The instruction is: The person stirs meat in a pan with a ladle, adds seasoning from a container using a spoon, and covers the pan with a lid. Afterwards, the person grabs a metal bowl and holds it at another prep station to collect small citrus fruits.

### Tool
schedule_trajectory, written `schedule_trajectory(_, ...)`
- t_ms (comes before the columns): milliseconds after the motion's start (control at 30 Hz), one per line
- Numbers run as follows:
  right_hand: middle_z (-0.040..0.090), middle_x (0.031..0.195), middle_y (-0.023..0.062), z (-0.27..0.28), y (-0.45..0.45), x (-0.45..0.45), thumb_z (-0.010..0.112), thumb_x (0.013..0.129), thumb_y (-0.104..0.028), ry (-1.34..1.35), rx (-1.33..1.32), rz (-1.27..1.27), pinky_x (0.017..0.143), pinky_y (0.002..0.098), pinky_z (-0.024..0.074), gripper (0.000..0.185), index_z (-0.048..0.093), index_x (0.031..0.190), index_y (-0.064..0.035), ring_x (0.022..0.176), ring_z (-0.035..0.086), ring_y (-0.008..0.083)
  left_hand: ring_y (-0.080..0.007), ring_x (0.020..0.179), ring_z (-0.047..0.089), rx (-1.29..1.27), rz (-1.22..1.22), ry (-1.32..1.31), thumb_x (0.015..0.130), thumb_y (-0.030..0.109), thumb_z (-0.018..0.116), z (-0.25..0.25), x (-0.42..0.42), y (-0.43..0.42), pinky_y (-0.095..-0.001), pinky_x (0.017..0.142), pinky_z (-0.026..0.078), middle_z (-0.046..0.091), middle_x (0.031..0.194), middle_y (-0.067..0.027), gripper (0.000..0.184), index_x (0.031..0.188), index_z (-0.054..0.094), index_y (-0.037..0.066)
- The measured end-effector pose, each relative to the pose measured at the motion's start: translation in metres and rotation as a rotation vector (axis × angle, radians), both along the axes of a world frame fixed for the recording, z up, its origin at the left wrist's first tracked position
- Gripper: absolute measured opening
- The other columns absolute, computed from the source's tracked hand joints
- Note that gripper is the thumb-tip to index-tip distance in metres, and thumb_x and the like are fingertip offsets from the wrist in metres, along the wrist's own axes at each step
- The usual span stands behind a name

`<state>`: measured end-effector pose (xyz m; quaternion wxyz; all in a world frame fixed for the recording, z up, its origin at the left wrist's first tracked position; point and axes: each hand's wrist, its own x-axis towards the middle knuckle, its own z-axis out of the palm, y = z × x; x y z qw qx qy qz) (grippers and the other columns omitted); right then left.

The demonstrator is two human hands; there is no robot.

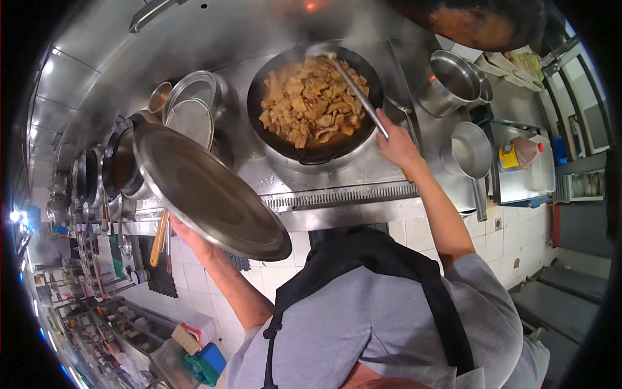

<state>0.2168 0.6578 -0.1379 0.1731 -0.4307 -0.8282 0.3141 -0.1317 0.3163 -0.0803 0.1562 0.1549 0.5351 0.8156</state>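
Note:
My right hand [398,144] is closed around the long metal handle of a ladle [355,87]. Its head rests at the far rim of a large black wok [258,133], partly lost in steam. Chunks of brown, saucy meat [314,100] fill the wok. On the left, my left hand [186,235] grips a big round metal lid [210,191], which is tilted and held up off the stove. The lid covers most of that hand's fingers. A wooden handle [159,240] hangs beside the hand.
Metal pots [217,91] and a wire strainer [190,122] stand left of the wok. To its right are a steel pot [450,84], a saucepan [468,152] and a plastic bottle [518,154]. A dark pan [479,24] hangs overhead. The stove's front edge [343,214] is close to my body.

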Motion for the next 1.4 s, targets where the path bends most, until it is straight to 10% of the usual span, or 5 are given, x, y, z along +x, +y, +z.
schedule_trajectory(233,0.05,0.071,-0.0008,0.063,-0.055,0.052,0.062,0.094,-0.009,0.239,-0.592,-0.13,0.05,0.0279,0.0448,0.064,0.038,0.153,-0.0026,0.054,0.05,0.0088,-0.0219,0.109,0.065,-0.187,0.127,-0.119,0.103,0.023,0.054,-0.028,0.032,-0.048,-0.0359,0.092,0.057,0.062,0.128,-0.0127,0.038,0.134,0.051,0.001)
schedule_trajectory(500,0.07,0.109,0.0197,0.068,-0.113,0.099,0.062,0.094,-0.009,-0.041,-0.36,0.16,0.087,0.0377,0.0522,0.068,0.035,0.156,-0.0105,0.083,0.07,0.0317,-0.022,0.109,0.065,-0.155,0.147,-0.036,0.103,0.022,0.053,-0.008,0.011,-0.035,-0.036,0.092,0.056,0.062,0.128,-0.0115,0.036,0.134,0.052,0.003)
schedule_trajectory(867,0.067,0.087,0.0323,0.041,-0.12,0.026,0.056,0.095,-0.008,-0.222,-0.256,0.195,0.079,0.0554,0.0513,0.072,0.023,0.158,-0.0098,0.083,0.065,0.0512,-0.022,0.109,0.064,-0.11,0.026,0.061,0.103,0.021,0.052,0.007,0.005,0.004,-0.0362,0.092,0.056,0.061,0.128,-0.0098,0.034,0.134,0.053,0.004)
schedule_trajectory(1100,0.055,0.141,0.0264,0.064,-0.108,0.071,0.062,0.092,-0.008,-0.043,-0.417,0.147,0.097,0.0397,0.0491,0.064,0.04,0.152,-0.0041,0.116,0.062,0.0429,-0.0235,0.112,0.063,-0.002,0.093,-0.192,0.106,0.029,0.048,0.007,0.017,-0.003,-0.0374,0.093,0.055,0.061,0.128,-0.0094,0.036,0.132,0.053,0.005)
schedule_trajectory(1400,0.057,0.126,0.0254,0.01,-0.114,0.084,0.058,0.095,-0.008,0.017,-0.321,-0.174,0.085,0.0353,0.0492,0.063,0.034,0.154,-0.0004,0.098,0.065,0.0294,-0.0208,0.103,0.067,-0.079,-0.013,0.031,0.1,0.016,0.058,0.007,0.004,-0.002,-0.0341,0.089,0.057,0.065,0.122,-0.0108,0.032,0.129,0.055,0.002)
